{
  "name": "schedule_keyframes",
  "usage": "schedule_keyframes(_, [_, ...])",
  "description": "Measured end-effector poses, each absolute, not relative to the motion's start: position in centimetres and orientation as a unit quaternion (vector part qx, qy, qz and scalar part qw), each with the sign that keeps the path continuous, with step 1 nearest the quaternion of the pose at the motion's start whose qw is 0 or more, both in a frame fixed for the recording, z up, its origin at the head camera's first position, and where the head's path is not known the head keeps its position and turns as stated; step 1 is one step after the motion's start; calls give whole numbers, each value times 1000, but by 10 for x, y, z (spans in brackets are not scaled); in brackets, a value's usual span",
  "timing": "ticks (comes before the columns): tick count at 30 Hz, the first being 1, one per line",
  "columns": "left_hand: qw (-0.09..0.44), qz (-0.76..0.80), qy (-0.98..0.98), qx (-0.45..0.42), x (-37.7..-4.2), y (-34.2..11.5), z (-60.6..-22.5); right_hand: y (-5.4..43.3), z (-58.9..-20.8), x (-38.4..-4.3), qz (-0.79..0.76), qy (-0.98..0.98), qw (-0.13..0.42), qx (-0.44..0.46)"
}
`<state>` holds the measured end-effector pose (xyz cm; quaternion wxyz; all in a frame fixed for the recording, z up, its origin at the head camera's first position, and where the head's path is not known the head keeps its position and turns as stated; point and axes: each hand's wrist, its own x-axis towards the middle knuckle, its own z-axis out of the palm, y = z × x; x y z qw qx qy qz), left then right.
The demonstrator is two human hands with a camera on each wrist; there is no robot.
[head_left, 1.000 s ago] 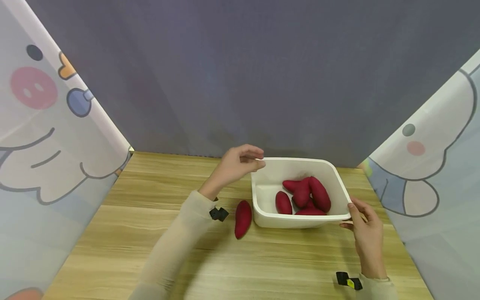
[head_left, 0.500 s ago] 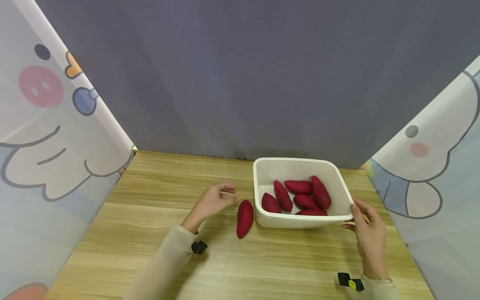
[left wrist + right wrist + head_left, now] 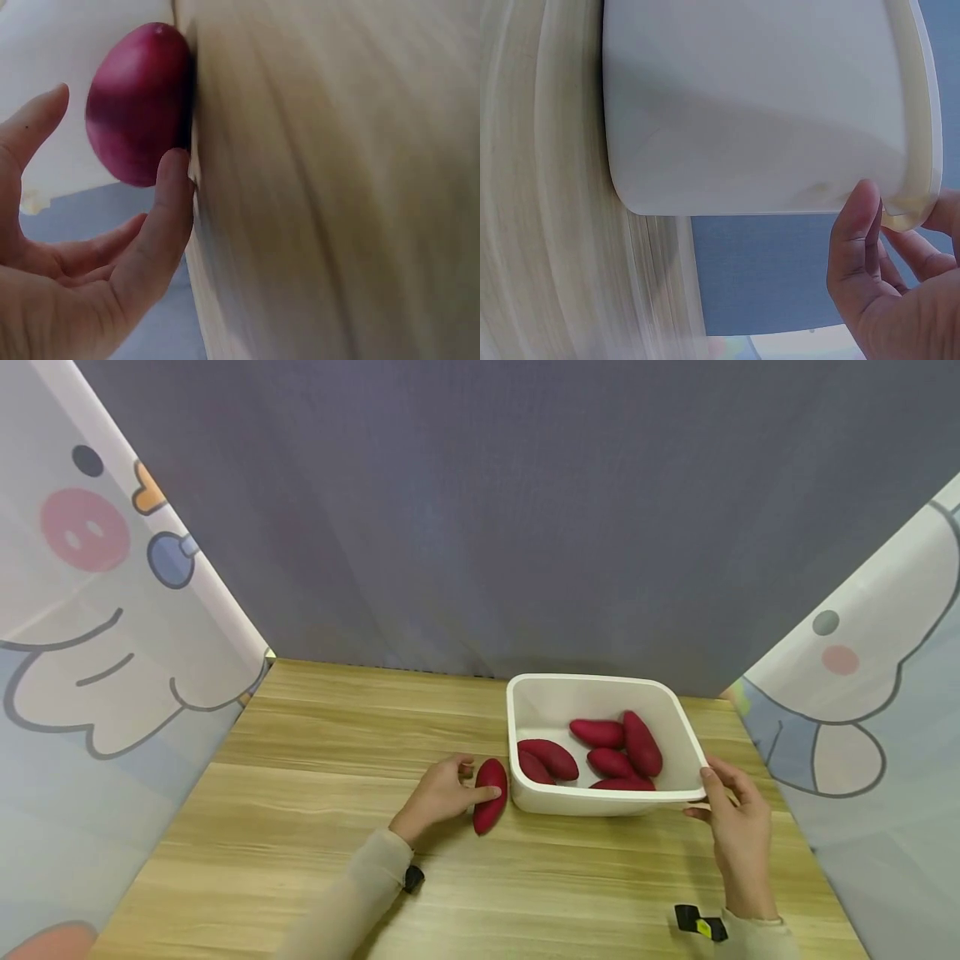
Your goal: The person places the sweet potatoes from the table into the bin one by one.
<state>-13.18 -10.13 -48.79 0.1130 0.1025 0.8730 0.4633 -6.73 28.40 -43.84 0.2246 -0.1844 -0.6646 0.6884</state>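
Note:
A dark red sweet potato (image 3: 491,802) lies on the table just left of a white plastic bin (image 3: 606,804). My left hand (image 3: 438,795) reaches around it. In the left wrist view, the index fingertip (image 3: 174,161) is at the sweet potato's near lower edge, while the thumb (image 3: 45,120) stands apart from its surface. At the bin's front right corner, my right hand (image 3: 738,827) pinches the rim, thumb above and fingers beneath. Several more sweet potatoes (image 3: 641,745) lie inside the bin, some partly hidden by its front wall.
The wood-grain table (image 3: 315,777) extends left and in front of the bin. A grey curtain (image 3: 480,527) rises behind the table's back edge. Printed cartoon cloths (image 3: 112,635) flank both sides.
My left hand has come down from above the bin's left rim to the loose sweet potato. Inside the bin, sweet potatoes at the left have rolled and settled. My right hand keeps its hold.

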Motion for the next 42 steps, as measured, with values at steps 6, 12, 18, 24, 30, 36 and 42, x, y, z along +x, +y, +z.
schedule_keyframes(6, [96, 427, 893, 108, -134, -94, -492, 284, -438, -67, 694, -659, 226, -185])
schedule_keyframes(12, [114, 454, 877, 110, -135, -97, -495, 285, -439, -67, 694, -659, 225, -181])
schedule_keyframes(18, [178, 578, 793, 67, -136, -102, -503, 284, -439, -67, 695, -658, 224, -181])
schedule_keyframes(24, [217, 673, 706, 28, -136, -111, -507, 284, -439, -66, 696, -658, 219, -183])
schedule_keyframes(30, [223, 726, 650, 18, -137, -121, -502, 284, -438, -66, 697, -656, 223, -184])
schedule_keyframes(36, [224, 756, 615, 17, -137, -133, -488, 284, -438, -65, 693, -661, 219, -187])
schedule_keyframes(42, [225, 778, 585, 38, -141, -142, -471, 283, -436, -65, 694, -658, 220, -190])
